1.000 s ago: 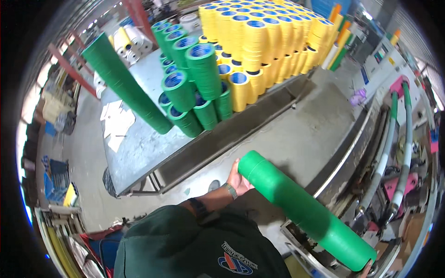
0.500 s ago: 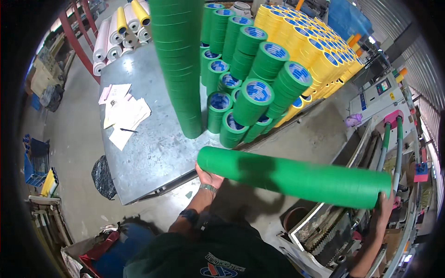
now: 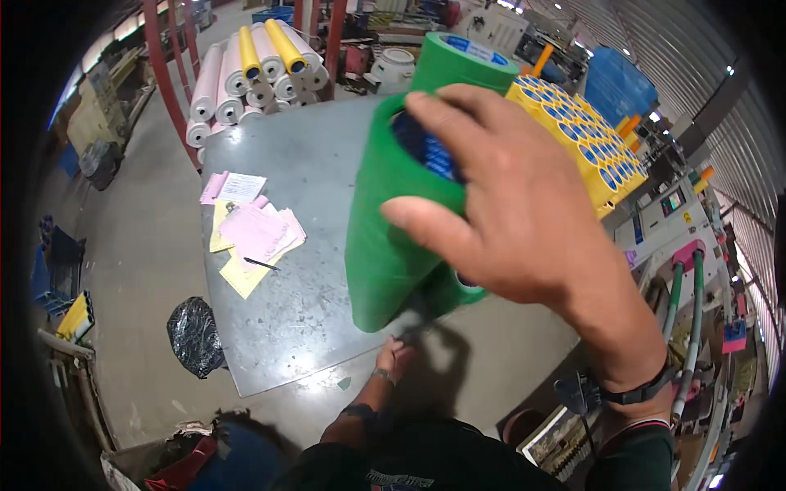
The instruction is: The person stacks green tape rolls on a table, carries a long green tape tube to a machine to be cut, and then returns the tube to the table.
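Observation:
A long green roll of tape point(image 3: 393, 245), faintly banded along its length, stands upright by the near edge of the metal table point(image 3: 270, 352). At its top, my right hand point(image 3: 516, 188) grips the rim, fingers over the dark blue core and thumb against the side. My left hand point(image 3: 395, 360) is low beside the roll's base, its fingers curled by a blurred dark shape I cannot make out. Another green roll point(image 3: 467, 74) rises behind the right hand. The hand and front roll hide most of the other green rolls.
Pink, white and yellow papers point(image 3: 258, 229) lie on the table with a black pen point(image 3: 262, 264). Yellow tape rolls point(image 3: 581, 135) are packed at the back right. White and yellow long rolls point(image 3: 254, 74) are stacked beyond the table. A black plastic bag point(image 3: 195, 337) sits on the floor at left.
The green roll I held level across my front has swung upright onto the table. My right hand has risen to its top; my left is now low by its base.

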A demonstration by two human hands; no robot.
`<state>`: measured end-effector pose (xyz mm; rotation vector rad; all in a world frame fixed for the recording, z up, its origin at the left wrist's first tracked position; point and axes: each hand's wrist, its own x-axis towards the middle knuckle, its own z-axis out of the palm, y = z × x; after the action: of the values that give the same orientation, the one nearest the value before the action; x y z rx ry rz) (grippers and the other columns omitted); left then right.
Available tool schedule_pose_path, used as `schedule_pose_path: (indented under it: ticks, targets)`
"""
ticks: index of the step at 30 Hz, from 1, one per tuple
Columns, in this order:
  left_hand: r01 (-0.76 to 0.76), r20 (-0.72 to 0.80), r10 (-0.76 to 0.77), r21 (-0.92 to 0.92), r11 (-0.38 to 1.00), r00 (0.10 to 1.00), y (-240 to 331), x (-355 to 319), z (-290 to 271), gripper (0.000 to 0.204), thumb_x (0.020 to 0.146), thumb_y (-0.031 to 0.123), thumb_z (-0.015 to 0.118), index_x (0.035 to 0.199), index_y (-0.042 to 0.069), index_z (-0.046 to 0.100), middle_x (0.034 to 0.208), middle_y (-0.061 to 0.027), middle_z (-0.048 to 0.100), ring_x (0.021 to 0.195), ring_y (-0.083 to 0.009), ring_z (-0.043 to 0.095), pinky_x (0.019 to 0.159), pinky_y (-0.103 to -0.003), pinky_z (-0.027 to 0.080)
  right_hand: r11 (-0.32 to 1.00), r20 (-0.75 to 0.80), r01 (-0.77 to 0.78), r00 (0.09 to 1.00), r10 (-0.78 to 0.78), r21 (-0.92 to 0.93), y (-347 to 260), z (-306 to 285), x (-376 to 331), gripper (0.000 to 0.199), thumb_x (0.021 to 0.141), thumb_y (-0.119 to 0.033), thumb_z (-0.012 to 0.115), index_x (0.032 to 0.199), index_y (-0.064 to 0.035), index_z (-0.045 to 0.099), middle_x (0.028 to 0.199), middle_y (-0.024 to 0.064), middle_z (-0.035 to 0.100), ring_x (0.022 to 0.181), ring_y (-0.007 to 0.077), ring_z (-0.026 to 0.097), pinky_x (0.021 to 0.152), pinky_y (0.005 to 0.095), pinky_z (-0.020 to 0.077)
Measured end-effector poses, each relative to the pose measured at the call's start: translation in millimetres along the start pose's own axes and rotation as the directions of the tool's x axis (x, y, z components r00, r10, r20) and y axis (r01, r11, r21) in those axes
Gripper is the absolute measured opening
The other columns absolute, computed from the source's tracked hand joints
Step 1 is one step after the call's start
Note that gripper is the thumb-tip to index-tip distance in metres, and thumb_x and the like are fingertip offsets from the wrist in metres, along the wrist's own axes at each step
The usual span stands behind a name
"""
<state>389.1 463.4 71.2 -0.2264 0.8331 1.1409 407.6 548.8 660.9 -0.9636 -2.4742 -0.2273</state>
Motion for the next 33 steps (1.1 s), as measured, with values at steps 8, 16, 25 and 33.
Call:
schedule_pose_path:
  ticks: [8, 16, 25, 33]
  targets:
    - [0.143, -0.019, -0.142, 0.151, 0.978, 0.990, 1, -48, -83, 0.057, 0.095, 0.043, 0.052, 0.132, 0.004, 0.035, 0.116, -0.0265, 0.059, 0.100, -0.0390, 0.063, 0.086, -0.052, 0.052, 0.903, -0.091, 0.386, 0.923, -0.375, 0.192, 7, 10, 1, 0.026, 0.081, -0.028, 0.064, 0.079, -0.0044, 0.054, 0.076, 0.0123, 0.053, 0.076, 0.0337, 0.053, 0.071, 0.0442, 0.0415]
    - [-0.018, 0.050, 0.000, 0.363, 0.932, 0.999, 25, -67, -11, 0.039, 0.093, 0.026, 0.060, 0.123, 0.006, 0.045, 0.100, -0.0161, 0.063, 0.083, -0.0290, 0.068, 0.067, -0.040, 0.058, 0.907, -0.100, 0.326, 0.945, -0.311, 0.267, 8, 9, 0, 0.028, 0.084, -0.028, 0.063, 0.078, -0.0041, 0.050, 0.074, 0.0159, 0.054, 0.073, 0.0374, 0.054, 0.068, 0.0448, 0.0408]
    - [-0.243, 0.298, 0.109, 0.462, 0.853, 0.948, 31, -94, 54, 0.037, 0.091, 0.013, 0.062, 0.124, 0.003, 0.049, 0.102, -0.0097, 0.066, 0.081, -0.0202, 0.068, 0.067, -0.033, 0.056, 0.903, -0.442, 0.341, 0.874, -0.202, 0.262, 13, 7, -9, 0.030, 0.073, -0.021, 0.074, 0.086, -0.0017, 0.055, 0.079, 0.0142, 0.056, 0.076, 0.0353, 0.057, 0.075, 0.0452, 0.0430]
    - [-0.211, 0.263, 0.056, 0.607, 0.766, 0.963, 12, -95, 40, 0.033, 0.092, 0.011, 0.061, 0.122, 0.002, 0.051, 0.106, -0.0126, 0.065, 0.086, -0.0244, 0.068, 0.071, -0.035, 0.057, 0.723, -0.395, -0.023, 0.825, 0.403, 0.690, 68, -24, -102, 0.022, 0.080, -0.013, 0.071, 0.096, -0.0016, 0.059, 0.088, 0.0084, 0.063, 0.083, 0.0228, 0.059, 0.083, 0.0355, 0.0455]
